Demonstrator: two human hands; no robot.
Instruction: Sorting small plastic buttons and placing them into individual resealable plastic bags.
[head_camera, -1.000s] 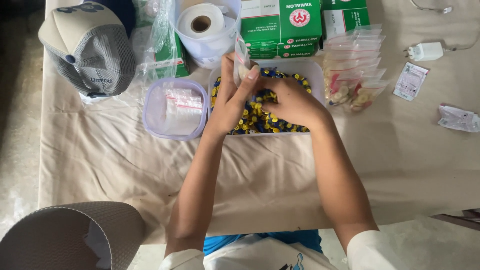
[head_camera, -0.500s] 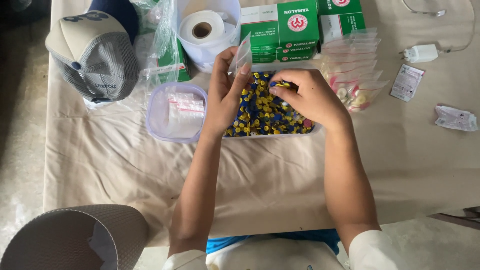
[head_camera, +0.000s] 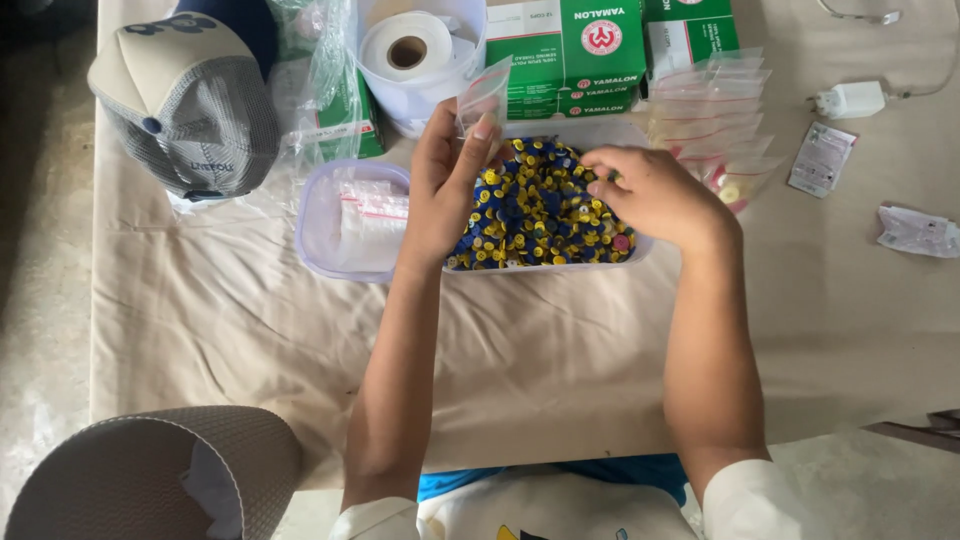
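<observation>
The left hand (head_camera: 440, 190) pinches a small clear bag (head_camera: 483, 93) between thumb and fingers, holding it upright above the near-left part of the tray (head_camera: 640, 245); whether anything is inside the bag cannot be made out. The right hand (head_camera: 655, 195) rests over the blue and yellow caps (head_camera: 540, 205) that fill the tray, fingers curled down among them; its fingertips are hidden, so whether they hold a cap cannot be told. The tray sits near the middle of the counter (head_camera: 560, 350), toward the far edge, and both hands cover parts of it.

Just left of the tray stands a round tub (head_camera: 330, 250) with folded bags inside, partly hidden by the left wrist. A stack of clear bags (head_camera: 715, 110) lies just right of the tray. Green boxes (head_camera: 590, 50) and a paper roll (head_camera: 405, 50) are cut off by the top edge. A cap (head_camera: 185, 105) lies at the far left corner. A charger (head_camera: 850, 100) lies toward the right edge, its cable running out of view.
</observation>
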